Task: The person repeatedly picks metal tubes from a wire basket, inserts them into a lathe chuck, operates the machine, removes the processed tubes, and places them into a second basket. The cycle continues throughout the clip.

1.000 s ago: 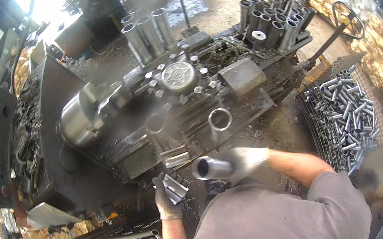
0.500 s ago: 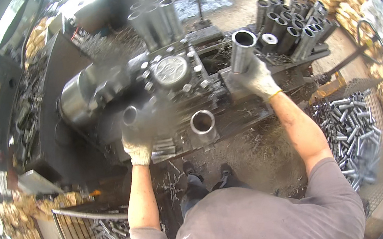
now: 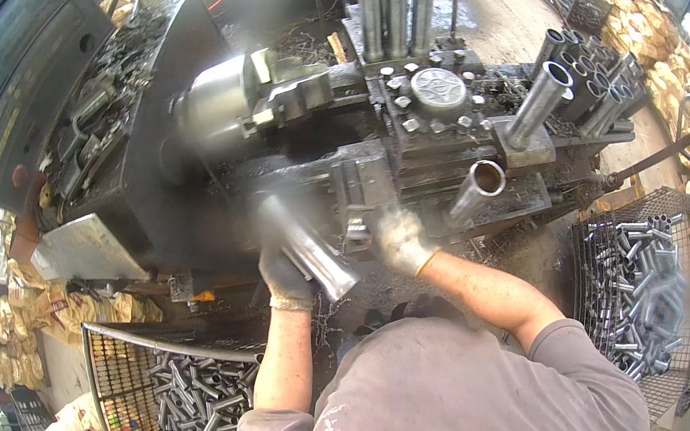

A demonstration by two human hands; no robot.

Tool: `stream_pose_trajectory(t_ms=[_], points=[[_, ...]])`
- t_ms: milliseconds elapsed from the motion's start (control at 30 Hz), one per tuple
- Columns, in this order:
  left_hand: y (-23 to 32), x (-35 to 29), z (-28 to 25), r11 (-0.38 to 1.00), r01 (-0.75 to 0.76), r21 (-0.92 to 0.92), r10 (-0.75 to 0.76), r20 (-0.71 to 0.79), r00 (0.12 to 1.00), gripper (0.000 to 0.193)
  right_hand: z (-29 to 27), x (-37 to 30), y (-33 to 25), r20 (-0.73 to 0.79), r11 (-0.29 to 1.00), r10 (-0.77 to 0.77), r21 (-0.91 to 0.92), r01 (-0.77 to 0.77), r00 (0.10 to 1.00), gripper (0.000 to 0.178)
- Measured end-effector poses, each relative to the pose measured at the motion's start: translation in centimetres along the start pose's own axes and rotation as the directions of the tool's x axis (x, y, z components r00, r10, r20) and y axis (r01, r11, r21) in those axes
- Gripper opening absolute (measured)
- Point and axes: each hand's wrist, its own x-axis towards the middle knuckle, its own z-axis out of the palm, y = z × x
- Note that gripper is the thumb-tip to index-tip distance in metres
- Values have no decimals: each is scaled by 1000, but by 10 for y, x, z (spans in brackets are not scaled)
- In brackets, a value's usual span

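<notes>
My left hand [image 3: 287,281], in a dirty work glove, is closed around a shiny metal tube [image 3: 316,258], tilted with its lower end toward the right. The tube's upper end is smeared by motion. My right hand [image 3: 401,241], in a pale glove, is beside a small metal block [image 3: 356,224] at the machine's front edge. Its fingers are blurred, so whether they grip anything is unclear. Right of that hand, an open-ended tube [image 3: 479,187] stands at the front of the lathe. Farther right, a longer tube [image 3: 537,104] rests on a flat metal block [image 3: 526,147].
The lathe's chuck [image 3: 221,104] is at left behind my hands, with a bolted tool turret [image 3: 438,90] right of it. Several tubes [image 3: 395,18] stand behind the turret; more [image 3: 591,86] are bunched at right. Wire baskets [image 3: 122,404] of short metal pieces flank me.
My right hand has let go of the tube at the right and moved left toward my left hand. The left-hand tube has gone from upright to tilted. The whole view has shifted.
</notes>
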Motion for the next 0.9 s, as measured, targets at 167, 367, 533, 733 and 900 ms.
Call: stream_pose_trajectory(t_ms=[167,367,533,733,900], points=[[10,-16,-1,999,36,9,-35,-64,997,62,-82,16,-13,170,670,218,690,-274,961,40],[-5,-1,32,998,-62,9,63,-60,996,62,-156,28,-39,448,471,-19,793,-387,894,71],[16,3,111,983,-146,-109,173,316,933,82,-200,31,-37,280,517,96,806,-288,955,76],[71,83,235,869,-460,-184,494,405,770,83,-340,129,29,339,595,-472,803,11,813,73],[72,179,185,835,-497,-234,550,363,752,73,-348,167,45,46,869,-372,370,330,927,69]])
